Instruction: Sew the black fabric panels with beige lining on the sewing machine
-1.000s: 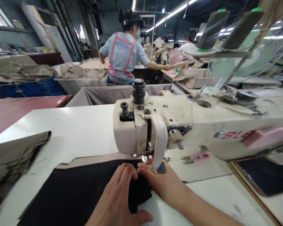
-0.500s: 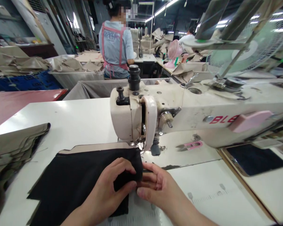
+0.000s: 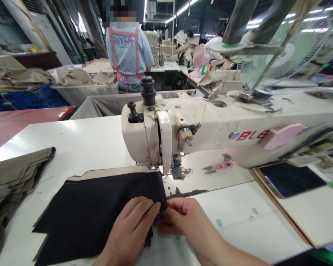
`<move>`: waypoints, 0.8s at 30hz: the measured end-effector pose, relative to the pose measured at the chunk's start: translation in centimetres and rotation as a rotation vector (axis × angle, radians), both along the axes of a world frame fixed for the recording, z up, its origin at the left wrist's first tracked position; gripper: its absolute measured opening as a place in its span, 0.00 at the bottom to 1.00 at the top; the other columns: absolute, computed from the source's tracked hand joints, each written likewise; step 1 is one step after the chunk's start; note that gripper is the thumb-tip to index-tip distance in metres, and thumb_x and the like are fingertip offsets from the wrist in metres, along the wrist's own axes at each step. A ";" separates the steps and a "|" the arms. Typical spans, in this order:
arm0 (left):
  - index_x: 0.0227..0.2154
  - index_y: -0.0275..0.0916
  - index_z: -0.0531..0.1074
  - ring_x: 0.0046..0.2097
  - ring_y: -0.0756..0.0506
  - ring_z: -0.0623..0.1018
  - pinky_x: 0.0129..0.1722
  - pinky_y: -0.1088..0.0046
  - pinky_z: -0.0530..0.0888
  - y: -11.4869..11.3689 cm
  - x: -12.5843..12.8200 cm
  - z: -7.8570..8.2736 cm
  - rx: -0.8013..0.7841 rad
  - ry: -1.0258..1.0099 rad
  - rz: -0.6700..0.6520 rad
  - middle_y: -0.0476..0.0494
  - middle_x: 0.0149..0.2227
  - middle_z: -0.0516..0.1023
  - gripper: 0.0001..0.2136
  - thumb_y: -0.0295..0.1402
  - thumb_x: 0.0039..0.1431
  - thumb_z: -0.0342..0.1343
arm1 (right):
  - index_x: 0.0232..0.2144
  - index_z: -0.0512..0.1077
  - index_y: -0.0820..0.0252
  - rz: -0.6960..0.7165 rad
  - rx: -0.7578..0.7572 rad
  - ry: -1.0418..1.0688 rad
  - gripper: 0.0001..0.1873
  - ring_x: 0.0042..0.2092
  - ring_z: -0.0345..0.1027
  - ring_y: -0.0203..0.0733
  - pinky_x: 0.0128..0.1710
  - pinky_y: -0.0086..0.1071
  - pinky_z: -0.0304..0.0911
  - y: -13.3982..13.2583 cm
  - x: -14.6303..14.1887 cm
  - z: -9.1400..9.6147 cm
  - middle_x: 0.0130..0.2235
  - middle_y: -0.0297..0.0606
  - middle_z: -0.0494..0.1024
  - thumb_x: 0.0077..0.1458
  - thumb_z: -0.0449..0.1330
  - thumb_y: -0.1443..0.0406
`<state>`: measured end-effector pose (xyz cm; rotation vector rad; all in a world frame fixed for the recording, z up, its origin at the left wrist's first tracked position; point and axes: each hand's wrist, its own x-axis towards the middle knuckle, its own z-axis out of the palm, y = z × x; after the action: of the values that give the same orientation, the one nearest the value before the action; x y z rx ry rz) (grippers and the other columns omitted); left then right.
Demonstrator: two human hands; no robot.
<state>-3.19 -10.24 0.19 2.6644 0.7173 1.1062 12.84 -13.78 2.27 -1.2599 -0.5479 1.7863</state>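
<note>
The left hand (image 3: pixel 131 229) hides part of the cloth (image 3: pixel 100 203), whose near side runs off below. Some fingertips of the right hand (image 3: pixel 187 218) vanish at the cloth's edge, leaving its grip unclear. Ahead of both, a guard (image 3: pixel 165 140) covers part of the machine (image 3: pixel 137 136). Left of them, a pile (image 3: pixel 16 168) is cut off; beyond the right, a block (image 3: pixel 282 136) interrupts lettering (image 3: pixel 249 135) and spools (image 3: pixel 239 22) lose their tops.

Left hand (image 3: pixel 133 225): on the black cloth (image 3: pixel 100 207), fingers bent near its right edge.
Right hand (image 3: pixel 185 218): fingers at that edge, grip unclear.
Sewing machine (image 3: pixel 211 125): head over the cloth's far right corner.
Pink snips (image 3: pixel 220 167): right of the cloth.
Phone (image 3: pixel 292 180): farther right.
Cloth pile (image 3: pixel 16 173): at left.
Co-worker (image 3: pixel 129 55): beyond, back turned.
</note>
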 end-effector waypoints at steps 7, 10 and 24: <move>0.44 0.35 0.72 0.41 0.48 0.73 0.44 0.73 0.72 -0.2 -0.2 0.0 0.105 0.112 0.040 0.44 0.36 0.77 0.14 0.26 0.67 0.41 | 0.20 0.75 0.63 -0.013 0.029 0.042 0.12 0.27 0.63 0.34 0.37 0.32 0.63 0.1 0.3 0.0 0.22 0.31 0.71 0.40 0.68 0.59; 0.42 0.35 0.73 0.41 0.49 0.73 0.44 0.74 0.71 -0.1 -0.1 0.3 0.140 0.125 0.051 0.44 0.36 0.77 0.14 0.27 0.68 0.40 | 0.18 0.73 0.63 -0.015 0.040 0.042 0.11 0.26 0.61 0.33 0.37 0.33 0.62 0.1 0.3 -0.1 0.21 0.30 0.68 0.40 0.67 0.61; 0.42 0.34 0.73 0.41 0.47 0.74 0.47 0.69 0.69 -0.2 0.2 0.2 0.165 0.167 0.053 0.44 0.37 0.77 0.14 0.26 0.67 0.41 | 0.21 0.74 0.63 0.051 0.055 0.112 0.04 0.30 0.65 0.35 0.43 0.32 0.62 -0.5 1.1 0.5 0.21 0.29 0.67 0.44 0.62 0.67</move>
<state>-2.96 -10.44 0.37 2.9213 0.7598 1.0047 13.90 -14.30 2.79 -1.1097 -0.5659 1.8592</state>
